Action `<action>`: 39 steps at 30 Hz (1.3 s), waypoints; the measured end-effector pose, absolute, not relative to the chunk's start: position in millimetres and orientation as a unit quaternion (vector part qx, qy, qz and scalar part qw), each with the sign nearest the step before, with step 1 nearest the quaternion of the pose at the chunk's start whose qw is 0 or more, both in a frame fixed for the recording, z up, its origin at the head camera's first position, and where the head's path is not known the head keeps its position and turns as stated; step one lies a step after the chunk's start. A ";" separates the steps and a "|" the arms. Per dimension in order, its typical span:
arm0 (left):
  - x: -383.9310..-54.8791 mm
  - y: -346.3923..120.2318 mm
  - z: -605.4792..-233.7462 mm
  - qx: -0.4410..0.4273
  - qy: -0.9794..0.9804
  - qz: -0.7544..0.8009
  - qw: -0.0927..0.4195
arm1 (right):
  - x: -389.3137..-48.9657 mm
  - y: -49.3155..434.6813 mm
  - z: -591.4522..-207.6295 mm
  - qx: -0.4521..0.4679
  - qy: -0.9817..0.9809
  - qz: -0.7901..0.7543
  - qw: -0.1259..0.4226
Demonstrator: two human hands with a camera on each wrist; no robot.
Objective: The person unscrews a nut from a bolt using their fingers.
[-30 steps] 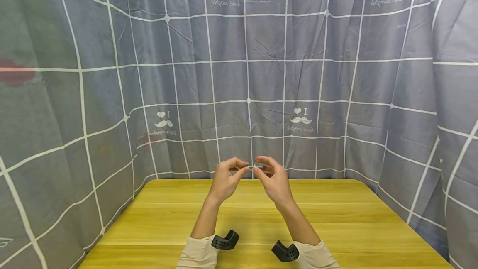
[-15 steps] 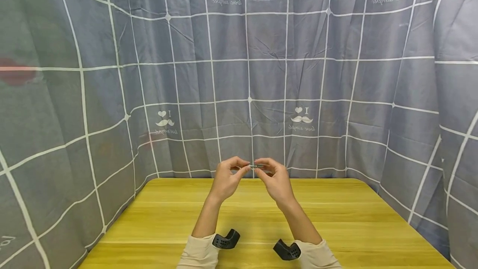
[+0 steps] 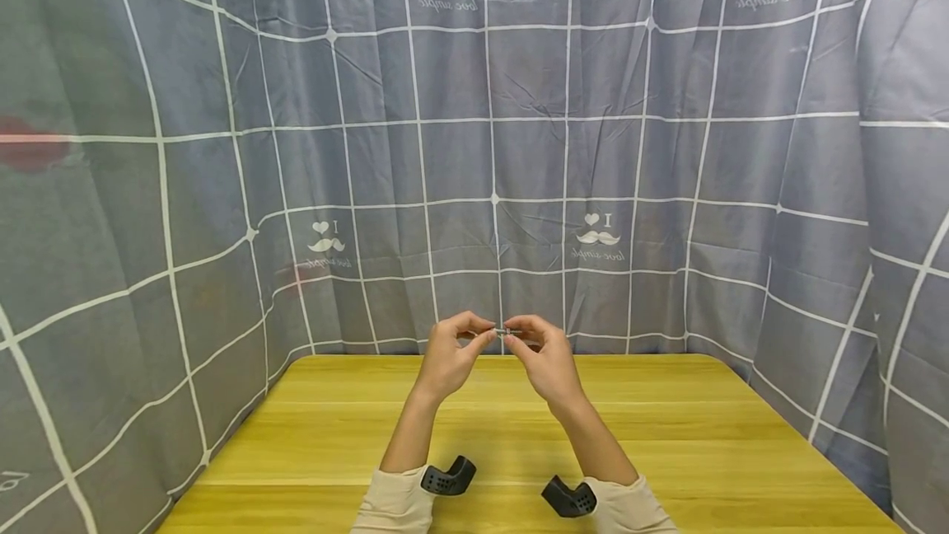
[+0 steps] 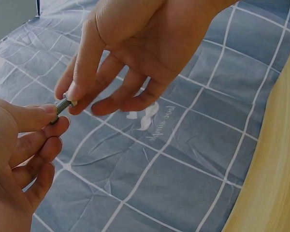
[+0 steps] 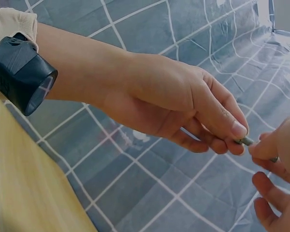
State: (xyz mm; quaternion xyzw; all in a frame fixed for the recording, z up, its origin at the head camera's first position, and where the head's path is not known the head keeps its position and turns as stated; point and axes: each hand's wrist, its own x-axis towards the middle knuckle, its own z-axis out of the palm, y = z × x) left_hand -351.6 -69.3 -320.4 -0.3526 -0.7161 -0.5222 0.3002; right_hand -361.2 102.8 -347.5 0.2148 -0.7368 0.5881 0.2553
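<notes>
Holding a bolt (image 4: 63,105) in the air, clear of the table (image 3: 474,427), roughly level and lying from side to side. Placing the bolt, by the head view, just above the table's far edge, about midway between the two far corners. Pinching one end between thumb and forefinger of the left hand (image 3: 448,357), with the other fingers loosely bent and apart from the metal. Pinching farther along between thumb and fingertip of the right hand (image 3: 550,359), with the remaining fingers bent, slightly spread and apart from the bolt. Showing a short run of thread between the two grips. Noting a bright metal edge at the right thumb, possibly a nut (image 4: 74,102); too small and too covered to confirm. Noting also a dark tip (image 5: 274,159) just past the right fingertips in the right wrist view. Wearing a pale left sleeve (image 3: 393,501) and a pale right sleeve (image 3: 630,505), with a black left camera (image 3: 448,477) and a black right camera (image 3: 569,498) at the cuffs, over the near part of the table. Observing a grey curtain (image 3: 530,155) with white grid lines beyond the far edge and along both side edges.
</notes>
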 end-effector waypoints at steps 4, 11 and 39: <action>-352.5 -69.7 -321.4 -0.349 -0.717 -0.525 0.297 | -360.4 103.0 -347.6 0.219 -0.729 0.604 0.237; -352.2 -69.6 -319.3 -0.354 -0.716 -0.520 0.304 | -360.7 103.4 -347.0 0.199 -0.737 0.599 0.242; -365.5 -69.4 -328.4 -0.342 -0.724 -0.523 0.291 | -362.3 103.3 -347.7 0.214 -0.706 0.634 0.233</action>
